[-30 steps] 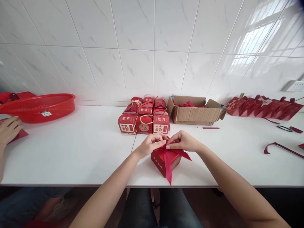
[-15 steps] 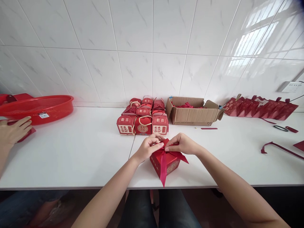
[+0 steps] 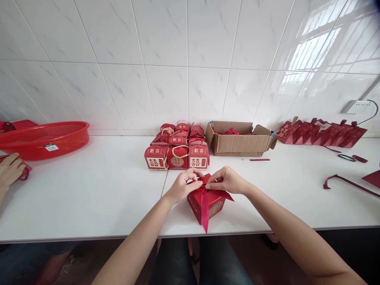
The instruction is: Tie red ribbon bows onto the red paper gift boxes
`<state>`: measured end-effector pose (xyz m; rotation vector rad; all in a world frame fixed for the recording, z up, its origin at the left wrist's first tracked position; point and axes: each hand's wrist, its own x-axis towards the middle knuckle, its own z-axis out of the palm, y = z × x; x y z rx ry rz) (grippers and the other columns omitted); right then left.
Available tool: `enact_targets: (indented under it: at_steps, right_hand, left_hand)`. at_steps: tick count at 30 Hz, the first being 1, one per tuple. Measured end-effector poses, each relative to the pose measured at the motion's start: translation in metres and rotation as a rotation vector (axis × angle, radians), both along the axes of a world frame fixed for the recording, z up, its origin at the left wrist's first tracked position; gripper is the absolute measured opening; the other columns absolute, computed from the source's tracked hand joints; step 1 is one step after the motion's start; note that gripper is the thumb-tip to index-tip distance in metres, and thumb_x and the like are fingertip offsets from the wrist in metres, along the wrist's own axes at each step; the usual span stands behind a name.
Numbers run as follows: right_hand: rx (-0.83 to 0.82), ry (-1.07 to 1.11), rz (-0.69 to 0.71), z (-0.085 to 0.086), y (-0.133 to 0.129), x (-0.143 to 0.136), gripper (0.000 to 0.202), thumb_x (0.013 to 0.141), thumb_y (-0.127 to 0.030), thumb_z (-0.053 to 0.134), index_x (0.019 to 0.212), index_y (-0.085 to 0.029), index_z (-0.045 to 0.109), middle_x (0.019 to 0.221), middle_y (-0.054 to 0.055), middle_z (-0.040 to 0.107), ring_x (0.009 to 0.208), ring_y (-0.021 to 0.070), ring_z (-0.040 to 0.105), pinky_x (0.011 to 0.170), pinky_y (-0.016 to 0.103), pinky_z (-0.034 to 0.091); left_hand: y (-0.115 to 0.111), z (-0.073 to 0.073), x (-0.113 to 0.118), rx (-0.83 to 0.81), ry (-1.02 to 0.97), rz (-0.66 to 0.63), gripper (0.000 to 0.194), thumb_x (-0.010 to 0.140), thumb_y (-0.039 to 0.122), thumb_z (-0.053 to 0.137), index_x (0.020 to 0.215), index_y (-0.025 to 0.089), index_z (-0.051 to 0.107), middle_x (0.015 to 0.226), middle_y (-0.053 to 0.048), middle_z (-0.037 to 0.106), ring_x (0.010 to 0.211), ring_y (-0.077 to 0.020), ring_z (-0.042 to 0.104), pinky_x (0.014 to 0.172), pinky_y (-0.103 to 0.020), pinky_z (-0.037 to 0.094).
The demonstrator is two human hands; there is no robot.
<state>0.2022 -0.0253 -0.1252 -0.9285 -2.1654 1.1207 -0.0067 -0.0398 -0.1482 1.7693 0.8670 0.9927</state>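
While pinching ribbon [image 3: 204,211] with right hand [image 3: 228,180] and touching it with left hand [image 3: 184,185] (could not confirm grip), positioned box [image 3: 216,209] on table [image 3: 118,186] near front edge, with one corner pointing there; could not distinguish long axis.

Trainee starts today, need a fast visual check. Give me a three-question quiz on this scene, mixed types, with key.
1. True or false: the cardboard carton stands to the right of the group of red boxes.

2. Where are the left hand and right hand?
A) inside the carton
B) at the ribbon on the nearest red box
C) at the black ring

3. Fill in: the red basket has a small ____ label on its side.

Key: 1. True; 2. B; 3. white
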Motion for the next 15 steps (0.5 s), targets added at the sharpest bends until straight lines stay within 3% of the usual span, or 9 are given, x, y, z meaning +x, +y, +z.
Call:
enact_targets:
  at_steps: [8,13,15]
  right_hand:
    - [-0.095,0.073,0.028,-0.004,-0.001,0.007,0.033,0.069,-0.046,0.073,0.079,-0.015,0.076,0.075,0.005,0.07,0.064,0.0143,0.057,0.059,0.026,0.045]
    - [-0.106,0.11,-0.036,-0.01,-0.001,0.012,0.039,0.077,-0.048,0.066,0.1,-0.015,0.071,0.053,-0.005,0.048,0.045,0.0057,0.034,0.043,0.022,0.027]
    - [-0.169,0.18,-0.022,-0.012,-0.001,0.012,0.04,0.081,-0.048,0.063,0.104,-0.015,0.068,0.059,-0.003,0.052,0.049,0.0067,0.041,0.046,0.021,0.031]
  left_hand:
    - [0.0,-0.002,0.001,0.108,0.043,0.003,0.029,0.08,0.023,0.059,0.056,0.016,0.044,0.099,-0.005,0.057,0.096,-0.0177,0.055,0.09,-0.032,0.037]
    - [0.002,-0.001,0.001,0.085,-0.015,-0.02,0.028,0.081,0.024,0.06,0.058,0.016,0.046,0.098,-0.005,0.058,0.097,-0.0186,0.055,0.089,-0.033,0.038]
    - [0.002,-0.001,0.001,0.072,-0.043,-0.033,0.027,0.08,0.025,0.06,0.059,0.016,0.046,0.098,-0.005,0.057,0.096,-0.0187,0.055,0.09,-0.034,0.038]
